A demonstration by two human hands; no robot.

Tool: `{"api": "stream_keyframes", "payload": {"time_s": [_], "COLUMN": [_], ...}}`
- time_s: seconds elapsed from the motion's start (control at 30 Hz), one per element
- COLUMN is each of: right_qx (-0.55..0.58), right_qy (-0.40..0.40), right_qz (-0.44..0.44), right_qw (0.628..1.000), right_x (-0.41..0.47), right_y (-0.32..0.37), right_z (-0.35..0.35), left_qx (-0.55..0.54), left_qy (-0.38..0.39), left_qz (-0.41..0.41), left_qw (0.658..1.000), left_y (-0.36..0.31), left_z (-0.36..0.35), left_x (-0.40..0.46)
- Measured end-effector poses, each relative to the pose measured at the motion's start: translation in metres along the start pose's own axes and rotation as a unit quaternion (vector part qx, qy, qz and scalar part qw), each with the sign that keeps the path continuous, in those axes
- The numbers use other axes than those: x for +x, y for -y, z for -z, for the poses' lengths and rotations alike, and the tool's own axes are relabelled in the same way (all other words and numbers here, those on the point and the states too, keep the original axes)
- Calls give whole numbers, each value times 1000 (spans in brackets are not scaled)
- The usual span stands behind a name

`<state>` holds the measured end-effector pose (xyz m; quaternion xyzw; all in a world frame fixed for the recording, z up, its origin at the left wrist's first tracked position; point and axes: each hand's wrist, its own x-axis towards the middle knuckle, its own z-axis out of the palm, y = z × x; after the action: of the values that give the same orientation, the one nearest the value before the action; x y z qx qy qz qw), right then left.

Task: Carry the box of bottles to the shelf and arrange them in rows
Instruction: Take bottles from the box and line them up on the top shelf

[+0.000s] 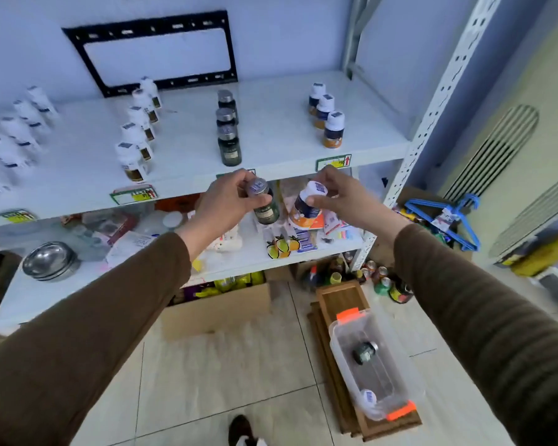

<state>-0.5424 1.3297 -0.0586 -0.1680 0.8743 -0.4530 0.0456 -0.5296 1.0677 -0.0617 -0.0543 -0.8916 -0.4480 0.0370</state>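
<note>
Both arms, in brown sleeves, reach toward the white shelf, each hand with a bottle raised just below the front edge of the upper board. The left hand curls its fingers and thumb round the silver cap of a dark green bottle, which hangs slightly tilted beneath the grip. The right hand pinches a white-capped bottle with an orange base near its top, the bottle leaning to the left. The two bottles are close together but not touching. On the upper board the bottles already stand in rows running front to back: a row of dark green bottles in the middle, a row of three white-and-orange bottles to the right, a longer row of white bottles with brown labels to the left, and more white bottles, blurred, at the far left. Down on the tiled floor to the right sits the clear plastic box with orange latches, resting on a stack of wooden trays; two bottles lie inside it, one dark and one white-capped. The lower board holds steel bowls and mixed packets, and a blue hanger lies at the right.
</note>
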Motion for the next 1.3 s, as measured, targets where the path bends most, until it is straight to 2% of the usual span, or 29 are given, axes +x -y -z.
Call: {"api": "stream_keyframes", "payload": {"time_s": [0.27,0.47,0.77,1.03,1.3], "right_qx": [-17,-43,-99,-162,-209], "right_qy": [-115,-156,-149,-130,-70], "right_qz": [-3,-17,-4,-67,-156], "right_qw": [993,987,984,976,963], "right_x": [83,162,310,399,433], "right_y": [57,72,46,-11,-51], "right_z": [16,52,99,117,113], "left_qx": [-38,-47,-1,37,42], "left_qy": [-1,-14,-46,-41,-5], "left_qz": [-72,-96,-76,-61,-42], "left_qw": [997,994,996,997,998], "left_y": [-17,-32,-31,-19,-4], "left_z": [69,82,81,69,56], "left_x": [83,161,287,355,389]}}
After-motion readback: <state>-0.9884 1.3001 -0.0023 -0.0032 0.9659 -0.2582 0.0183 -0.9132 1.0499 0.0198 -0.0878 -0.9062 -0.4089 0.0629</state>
